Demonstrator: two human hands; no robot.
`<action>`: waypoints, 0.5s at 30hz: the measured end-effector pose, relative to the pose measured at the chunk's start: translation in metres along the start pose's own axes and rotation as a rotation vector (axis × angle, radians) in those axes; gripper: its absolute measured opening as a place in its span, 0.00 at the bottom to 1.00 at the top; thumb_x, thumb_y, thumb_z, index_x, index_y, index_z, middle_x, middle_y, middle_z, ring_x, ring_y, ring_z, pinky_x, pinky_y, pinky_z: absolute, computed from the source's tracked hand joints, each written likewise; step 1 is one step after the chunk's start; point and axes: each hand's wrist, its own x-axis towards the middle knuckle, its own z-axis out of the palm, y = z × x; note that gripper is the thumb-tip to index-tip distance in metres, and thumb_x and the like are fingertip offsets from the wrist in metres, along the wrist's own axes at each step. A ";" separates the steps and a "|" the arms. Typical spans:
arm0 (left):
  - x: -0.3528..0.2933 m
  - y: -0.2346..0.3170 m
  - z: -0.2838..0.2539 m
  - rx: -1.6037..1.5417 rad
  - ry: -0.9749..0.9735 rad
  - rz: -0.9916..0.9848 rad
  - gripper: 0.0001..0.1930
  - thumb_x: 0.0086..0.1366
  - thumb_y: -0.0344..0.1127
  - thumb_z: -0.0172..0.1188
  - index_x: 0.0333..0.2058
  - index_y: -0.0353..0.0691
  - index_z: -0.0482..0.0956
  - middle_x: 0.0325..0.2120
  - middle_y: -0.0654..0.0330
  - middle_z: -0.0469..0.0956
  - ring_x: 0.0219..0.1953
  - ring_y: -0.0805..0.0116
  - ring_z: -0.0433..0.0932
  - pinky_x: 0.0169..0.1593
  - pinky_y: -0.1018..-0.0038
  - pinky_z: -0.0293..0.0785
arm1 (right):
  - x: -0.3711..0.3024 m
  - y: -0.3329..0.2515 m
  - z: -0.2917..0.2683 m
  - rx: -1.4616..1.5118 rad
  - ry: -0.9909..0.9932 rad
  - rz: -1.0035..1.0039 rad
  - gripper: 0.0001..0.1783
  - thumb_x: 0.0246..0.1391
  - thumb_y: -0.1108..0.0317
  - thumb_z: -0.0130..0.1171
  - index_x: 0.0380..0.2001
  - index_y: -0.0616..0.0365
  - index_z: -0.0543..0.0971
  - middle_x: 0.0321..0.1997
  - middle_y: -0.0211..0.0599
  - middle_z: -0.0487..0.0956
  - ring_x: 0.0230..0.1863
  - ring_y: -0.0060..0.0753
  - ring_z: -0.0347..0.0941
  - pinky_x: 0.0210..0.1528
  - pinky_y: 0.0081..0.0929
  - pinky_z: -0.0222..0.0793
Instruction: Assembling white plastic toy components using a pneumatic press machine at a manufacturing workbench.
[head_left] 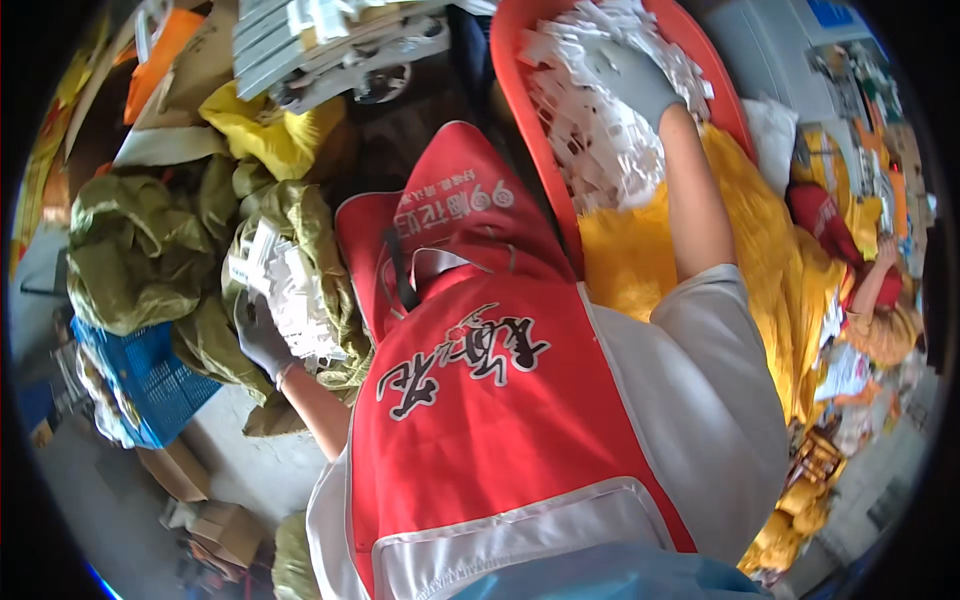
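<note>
My right hand [632, 78], in a grey glove, lies over a heap of small white plastic pieces [610, 150] in a long red tub [513, 70]. Its fingers look stretched out across the pieces. On the other side, my left hand [262, 335], gloved as well, rests at the near left side of an olive woven sack [325, 235]. White plastic strips [295, 300] fill the mouth of that sack. A paler white piece [257, 255] stands just beyond the left fingertips; whether the fingers grip it I cannot tell, as they are partly hidden.
Yellow sacking [630, 250] hangs over the tub's near end. Left of my sack are another olive sack [130, 250], a blue crate [150, 390] and cardboard boxes [228, 532]. A yellow bag [270, 130] lies ahead. At far right sits another person [885, 310].
</note>
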 end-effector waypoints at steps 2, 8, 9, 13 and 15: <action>-0.006 -0.010 -0.004 0.021 0.001 -0.009 0.19 0.62 0.42 0.59 0.49 0.38 0.76 0.45 0.54 0.79 0.44 0.64 0.77 0.48 0.72 0.72 | -0.046 0.039 0.013 -0.119 -0.243 0.280 0.22 0.57 0.56 0.47 0.54 0.46 0.72 0.54 0.46 0.72 0.53 0.50 0.70 0.55 0.40 0.65; -0.010 -0.013 0.004 -0.007 -0.057 0.050 0.19 0.66 0.41 0.54 0.50 0.34 0.74 0.48 0.53 0.76 0.47 0.63 0.75 0.52 0.70 0.69 | -0.105 0.038 0.043 -0.471 -0.825 0.362 0.32 0.49 0.50 0.56 0.59 0.42 0.66 0.59 0.40 0.68 0.55 0.45 0.70 0.55 0.40 0.66; -0.012 -0.002 0.009 -0.023 -0.087 0.025 0.17 0.66 0.39 0.54 0.50 0.36 0.75 0.47 0.53 0.77 0.47 0.62 0.76 0.51 0.70 0.70 | -0.108 0.024 0.050 -0.552 -0.868 0.327 0.31 0.48 0.54 0.57 0.57 0.42 0.68 0.57 0.38 0.68 0.53 0.43 0.71 0.53 0.39 0.67; -0.012 0.028 0.021 0.088 -0.196 0.307 0.15 0.64 0.34 0.55 0.48 0.36 0.76 0.44 0.54 0.78 0.45 0.63 0.76 0.50 0.71 0.71 | -0.125 0.065 0.115 -0.657 -0.723 0.320 0.22 0.49 0.66 0.52 0.51 0.46 0.72 0.52 0.38 0.71 0.50 0.42 0.73 0.49 0.40 0.69; -0.013 0.033 0.024 0.091 -0.204 0.334 0.14 0.64 0.34 0.54 0.46 0.36 0.77 0.43 0.55 0.79 0.45 0.64 0.77 0.49 0.71 0.71 | -0.120 0.077 0.118 -0.635 -0.770 0.340 0.22 0.49 0.69 0.50 0.50 0.44 0.73 0.49 0.41 0.73 0.45 0.43 0.75 0.46 0.40 0.71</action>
